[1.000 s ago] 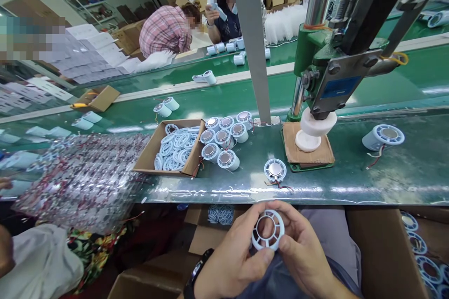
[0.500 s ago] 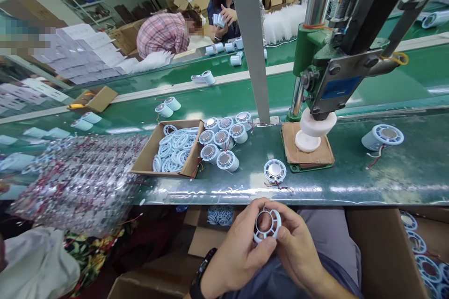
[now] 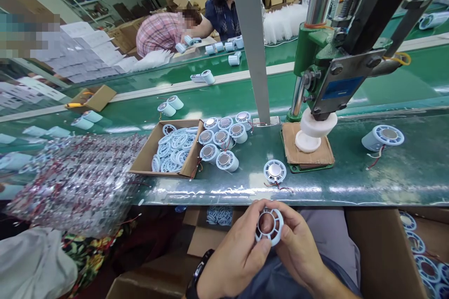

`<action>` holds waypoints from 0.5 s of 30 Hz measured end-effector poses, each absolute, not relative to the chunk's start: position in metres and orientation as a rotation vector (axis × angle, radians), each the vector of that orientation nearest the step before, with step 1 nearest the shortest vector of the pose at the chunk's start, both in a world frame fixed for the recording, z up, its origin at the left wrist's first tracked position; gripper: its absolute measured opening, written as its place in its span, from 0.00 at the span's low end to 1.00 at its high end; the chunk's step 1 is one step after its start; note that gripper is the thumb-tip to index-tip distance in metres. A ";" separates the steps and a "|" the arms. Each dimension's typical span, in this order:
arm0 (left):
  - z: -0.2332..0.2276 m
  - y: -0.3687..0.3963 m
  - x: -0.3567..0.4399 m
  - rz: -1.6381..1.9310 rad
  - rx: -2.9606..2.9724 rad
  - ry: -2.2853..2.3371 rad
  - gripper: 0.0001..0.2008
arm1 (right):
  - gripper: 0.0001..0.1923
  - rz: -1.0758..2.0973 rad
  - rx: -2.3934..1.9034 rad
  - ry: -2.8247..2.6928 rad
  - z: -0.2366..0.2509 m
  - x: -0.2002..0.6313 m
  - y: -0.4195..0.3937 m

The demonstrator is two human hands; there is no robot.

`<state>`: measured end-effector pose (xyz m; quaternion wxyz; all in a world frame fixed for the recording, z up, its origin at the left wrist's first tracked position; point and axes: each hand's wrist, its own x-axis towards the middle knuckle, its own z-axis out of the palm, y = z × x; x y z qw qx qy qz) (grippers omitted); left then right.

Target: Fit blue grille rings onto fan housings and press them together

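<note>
A pale blue plastic ring held below the green workbench.
The ring is round, with an outer rim joined by short spokes to an open inner circle. It faces up toward the camera, tilted slightly, pinched at its rim between the left hand and right hand, just below the workbench's near edge.

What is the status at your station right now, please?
Left hand and right hand both grip the pale blue grille ring below the bench edge. Loose speaker lies on the bench ahead. Press idle, nothing between.
</note>
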<state>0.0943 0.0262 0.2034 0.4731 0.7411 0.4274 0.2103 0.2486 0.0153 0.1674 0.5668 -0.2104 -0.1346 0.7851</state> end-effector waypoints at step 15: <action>0.196 0.014 0.108 0.659 1.411 1.335 0.35 | 0.24 1.825 -0.535 -0.317 0.163 0.247 0.014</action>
